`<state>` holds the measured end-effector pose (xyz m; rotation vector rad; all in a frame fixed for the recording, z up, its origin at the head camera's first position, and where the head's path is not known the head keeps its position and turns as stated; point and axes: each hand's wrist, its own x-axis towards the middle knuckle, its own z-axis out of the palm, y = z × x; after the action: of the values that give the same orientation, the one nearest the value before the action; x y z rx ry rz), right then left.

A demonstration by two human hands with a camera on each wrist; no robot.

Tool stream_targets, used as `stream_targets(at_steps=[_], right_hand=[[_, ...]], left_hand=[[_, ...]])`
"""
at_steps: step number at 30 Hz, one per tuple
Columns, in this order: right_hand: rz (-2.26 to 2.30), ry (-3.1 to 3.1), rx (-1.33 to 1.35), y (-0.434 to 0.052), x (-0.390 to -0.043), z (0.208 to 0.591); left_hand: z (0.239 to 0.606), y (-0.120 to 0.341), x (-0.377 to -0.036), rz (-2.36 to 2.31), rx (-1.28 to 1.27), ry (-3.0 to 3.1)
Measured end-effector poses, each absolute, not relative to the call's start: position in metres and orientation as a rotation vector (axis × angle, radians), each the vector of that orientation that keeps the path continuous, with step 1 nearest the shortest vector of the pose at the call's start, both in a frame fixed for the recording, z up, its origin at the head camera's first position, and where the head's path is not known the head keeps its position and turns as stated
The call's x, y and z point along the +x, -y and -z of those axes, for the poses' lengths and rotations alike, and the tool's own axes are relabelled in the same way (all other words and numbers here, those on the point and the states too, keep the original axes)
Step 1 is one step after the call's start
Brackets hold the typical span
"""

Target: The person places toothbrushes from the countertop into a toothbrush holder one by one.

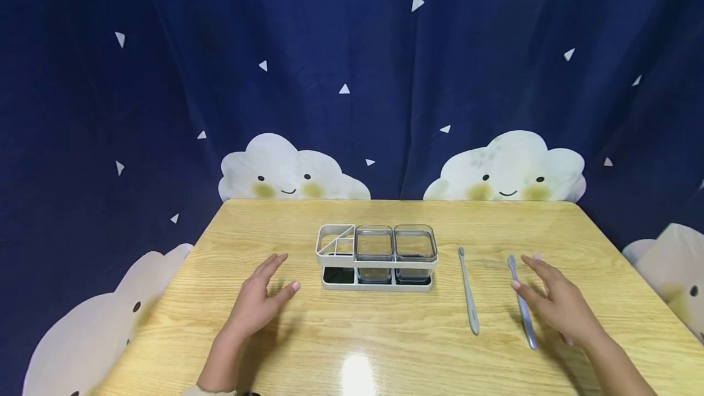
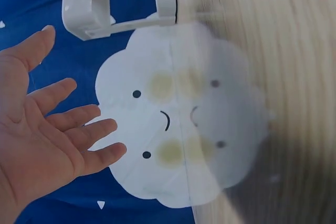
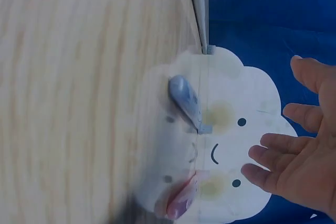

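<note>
Our right hand (image 1: 555, 301) is hovering, fingers spread, beside the blue toothbrush (image 1: 521, 301).
Its long axis is running away from us, just left of that empty grip.

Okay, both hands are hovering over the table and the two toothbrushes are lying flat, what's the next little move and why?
Probably lower the right hand and pinch the bluish toothbrush beside its fingers. Both hands are open and hold nothing, that brush lies flat nearest the right hand, and the grey toothbrush lies between it and the holder. The left hand is beside the holder.

White lettering tops the curtain (image 1: 352, 78); too blurred to read.
</note>
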<state>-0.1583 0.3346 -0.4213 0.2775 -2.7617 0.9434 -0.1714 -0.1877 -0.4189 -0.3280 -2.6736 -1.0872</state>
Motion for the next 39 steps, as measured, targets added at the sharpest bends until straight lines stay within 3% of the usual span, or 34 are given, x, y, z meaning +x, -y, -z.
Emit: stream_targets(at_steps=[32,39], right_hand=[[-1.535,2.562,0.048,-0.308,-0.173,0.432],[-1.549,2.595,0.018,-0.297,-0.177,0.432]], left_hand=[[0.419,0.154,-0.191,1.556,-0.301,2.473],[0.396,0.147,-0.193,1.783,-0.284,2.448]])
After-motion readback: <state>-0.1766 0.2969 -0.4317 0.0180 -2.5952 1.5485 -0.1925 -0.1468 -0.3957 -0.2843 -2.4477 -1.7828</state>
